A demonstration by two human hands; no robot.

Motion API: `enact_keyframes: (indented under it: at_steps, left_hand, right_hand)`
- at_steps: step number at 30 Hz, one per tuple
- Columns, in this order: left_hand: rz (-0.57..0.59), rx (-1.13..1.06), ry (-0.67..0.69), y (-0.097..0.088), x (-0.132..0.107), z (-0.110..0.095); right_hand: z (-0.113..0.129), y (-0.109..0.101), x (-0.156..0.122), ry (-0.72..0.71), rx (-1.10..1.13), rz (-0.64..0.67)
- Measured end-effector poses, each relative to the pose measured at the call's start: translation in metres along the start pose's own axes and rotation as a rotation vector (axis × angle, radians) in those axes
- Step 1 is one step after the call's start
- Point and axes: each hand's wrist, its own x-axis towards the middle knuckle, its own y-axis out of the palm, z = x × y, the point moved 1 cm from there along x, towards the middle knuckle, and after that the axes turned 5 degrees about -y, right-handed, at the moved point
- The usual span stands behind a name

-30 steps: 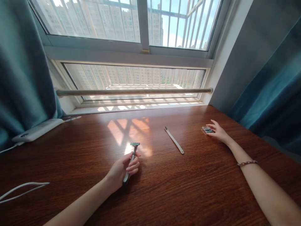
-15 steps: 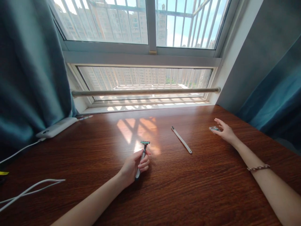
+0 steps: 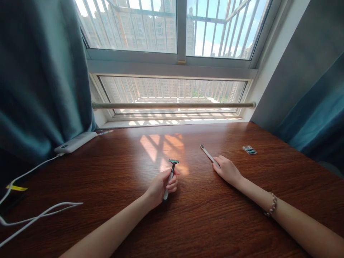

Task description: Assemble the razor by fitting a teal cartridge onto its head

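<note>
My left hand (image 3: 163, 186) is wrapped round the handle of a razor (image 3: 172, 175), whose teal-edged head points away from me. To the right, my right hand (image 3: 227, 170) has its fingers closed on the lower handle of a white toothbrush (image 3: 209, 154). The toothbrush lies slanted, its dark-bristled head toward the window, and the handle's near end is hidden under the hand. Farther right, apart from both hands, a small clear pack of teal razor blades (image 3: 249, 149) lies flat on the brown wooden table (image 3: 193, 222).
A white power bank (image 3: 76, 142) lies by the curtain (image 3: 45, 71) on the left with a white cable (image 3: 29, 168) plugged in. Another cable loop (image 3: 53, 211) and a yellow strip (image 3: 17, 187) are at the near left. A rail (image 3: 174, 105) crosses the window behind the table.
My right hand has left the blade pack, moved left and closed on the toothbrush handle. My left hand keeps its hold on the razor. The view has shifted slightly left.
</note>
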Motion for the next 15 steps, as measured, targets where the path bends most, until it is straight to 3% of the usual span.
enact_keyframes:
  at_steps: [4,11,15]
  left_hand:
    - [0.007,0.005,0.000,-0.002,0.000,0.001]
    - [0.008,0.008,-0.017,-0.003,0.001,0.001]
    - [0.007,0.012,-0.010,-0.002,0.001,0.001]
  right_hand:
    - [-0.024,-0.010,-0.004,0.038,-0.071,-0.019]
    - [-0.099,-0.038,-0.025,0.175,-0.212,-0.090]
    - [-0.130,-0.045,-0.038,0.227,-0.252,-0.102]
